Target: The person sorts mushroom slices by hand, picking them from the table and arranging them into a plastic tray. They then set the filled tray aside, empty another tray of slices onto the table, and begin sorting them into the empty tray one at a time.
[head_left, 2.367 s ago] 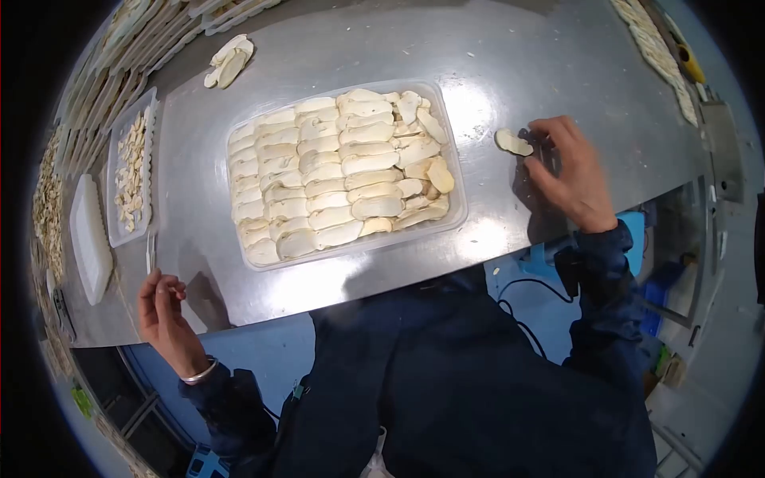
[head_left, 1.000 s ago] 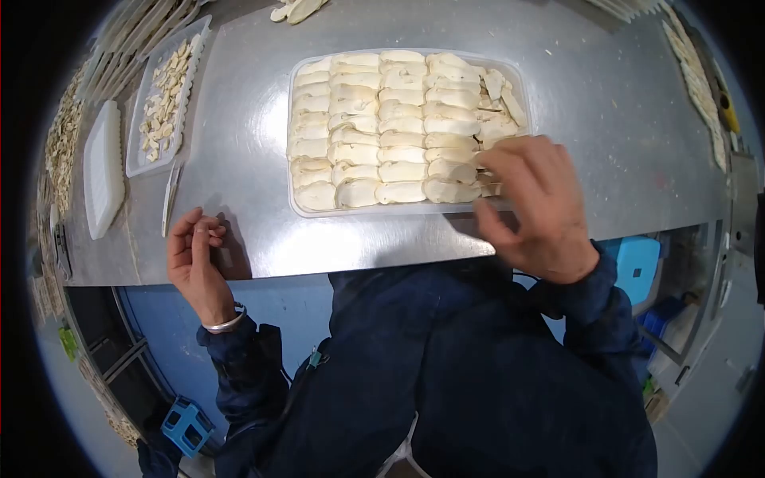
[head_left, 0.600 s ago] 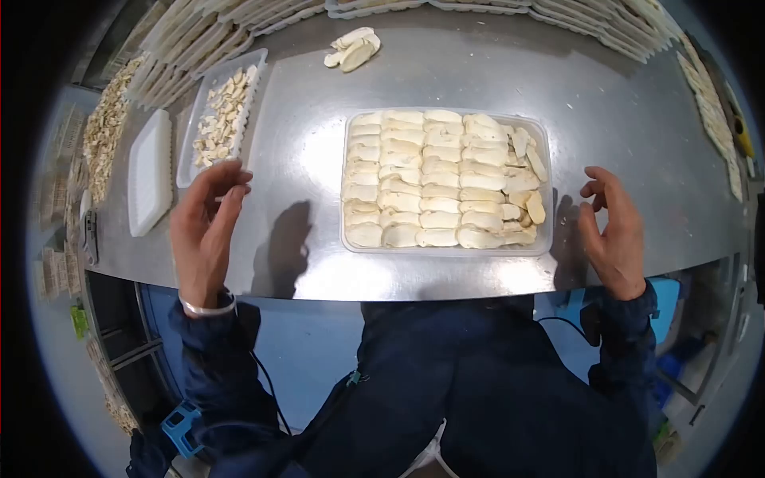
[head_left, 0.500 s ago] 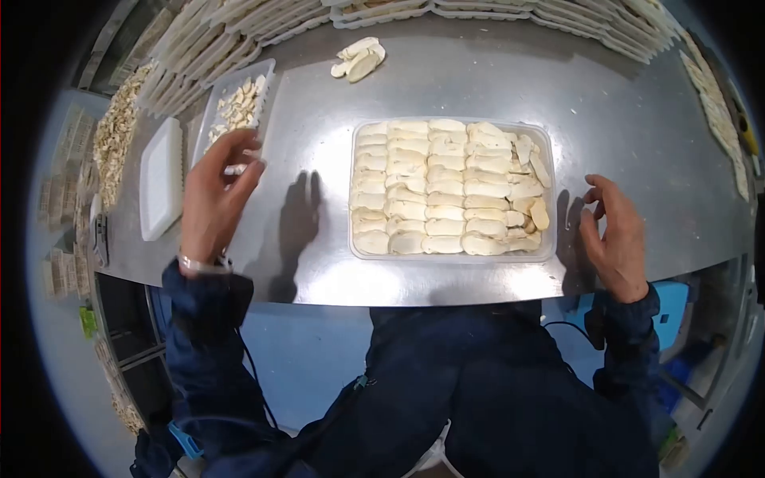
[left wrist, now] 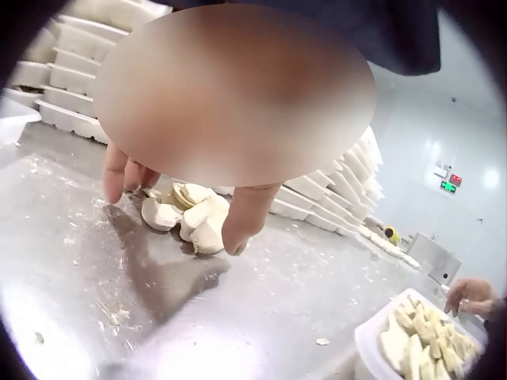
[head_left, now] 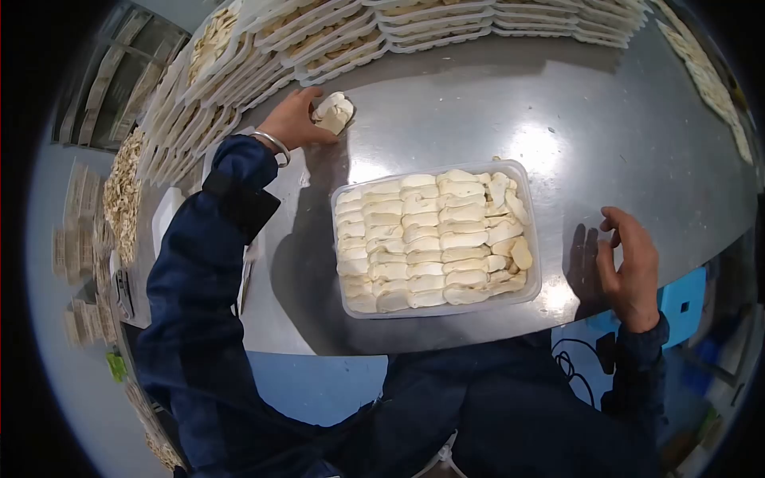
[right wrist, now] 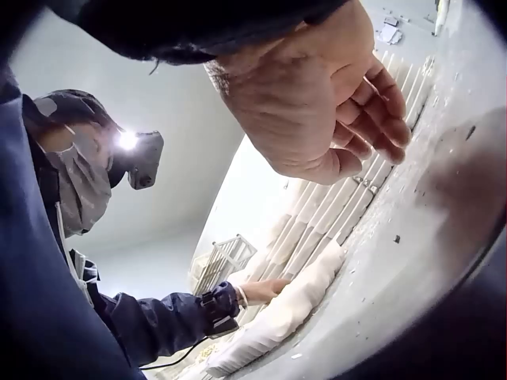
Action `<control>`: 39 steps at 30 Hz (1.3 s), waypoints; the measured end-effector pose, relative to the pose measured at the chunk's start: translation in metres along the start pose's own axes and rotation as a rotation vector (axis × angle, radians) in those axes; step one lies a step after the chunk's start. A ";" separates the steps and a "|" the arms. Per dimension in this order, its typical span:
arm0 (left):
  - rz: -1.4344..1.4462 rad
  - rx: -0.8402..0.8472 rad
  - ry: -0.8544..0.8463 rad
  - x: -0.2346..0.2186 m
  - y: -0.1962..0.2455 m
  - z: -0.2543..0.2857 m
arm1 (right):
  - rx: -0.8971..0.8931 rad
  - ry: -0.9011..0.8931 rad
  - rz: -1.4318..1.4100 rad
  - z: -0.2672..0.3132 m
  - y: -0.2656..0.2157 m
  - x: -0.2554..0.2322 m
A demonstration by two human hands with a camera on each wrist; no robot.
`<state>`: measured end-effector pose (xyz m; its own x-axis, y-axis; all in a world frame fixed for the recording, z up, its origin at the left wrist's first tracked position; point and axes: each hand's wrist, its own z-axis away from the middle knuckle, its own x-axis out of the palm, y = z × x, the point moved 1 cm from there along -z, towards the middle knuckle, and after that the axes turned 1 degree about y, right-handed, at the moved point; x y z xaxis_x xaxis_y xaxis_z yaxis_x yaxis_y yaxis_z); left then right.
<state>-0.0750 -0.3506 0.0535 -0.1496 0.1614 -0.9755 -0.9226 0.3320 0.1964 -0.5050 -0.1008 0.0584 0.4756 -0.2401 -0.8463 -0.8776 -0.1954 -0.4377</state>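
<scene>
Steel table [head_left: 590,151] spans your work area, crumbs scattered on it, glare patches by the box. White trays [head_left: 434,41] sit in stacks along its far side and round to the left, holding pale slices. Your left sleeve [head_left: 199,311], dark blue, reaches forward past the box on its left side. Clear box [head_left: 536,247] lies flat near the table's front edge, turned a little. It's full of box slices [head_left: 422,235] in overlapping columns; the strip along the right is less regular, smaller bits at odd angles. Heap [head_left: 122,191] of pale pieces at far left, outside the tray stacks.

Your left hand [head_left: 296,121] is down at the loose slices [head_left: 333,113]: thumb one side, fingers the other, spread apart. Can't tell from either view whether skin touches them. Your right hand [head_left: 629,267] is right of the box, clear of it, over the table; fingers loosely bent, thumb standing off from them. Those loose slices lie in a small pile on the table, between the trays and the box's far left corner. Smallest item: metal bangle [head_left: 273,141] on your left wrist.
</scene>
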 end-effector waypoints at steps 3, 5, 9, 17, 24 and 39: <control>-0.016 0.039 -0.133 -0.004 0.003 -0.014 | -0.004 -0.005 0.003 0.000 0.005 0.001; 0.101 -0.116 -0.244 -0.007 0.019 -0.019 | -0.007 -0.003 -0.005 0.000 0.008 0.002; 0.265 -0.115 -0.318 -0.002 0.066 -0.043 | -0.007 0.006 -0.021 -0.002 0.012 0.002; 0.515 0.280 -0.216 -0.036 0.139 -0.032 | 0.026 0.027 -0.009 -0.017 0.019 -0.015; 0.403 0.015 -0.016 -0.062 0.076 0.071 | -0.248 -0.060 0.156 -0.063 0.025 -0.024; 0.791 -0.489 0.763 0.096 0.094 0.312 | -0.418 -0.294 0.276 -0.124 0.037 0.036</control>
<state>-0.0657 -0.0141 0.0092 -0.7548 -0.4849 -0.4418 -0.4927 -0.0255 0.8698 -0.5131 -0.2346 0.0490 0.1430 -0.0731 -0.9870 -0.8399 -0.5365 -0.0819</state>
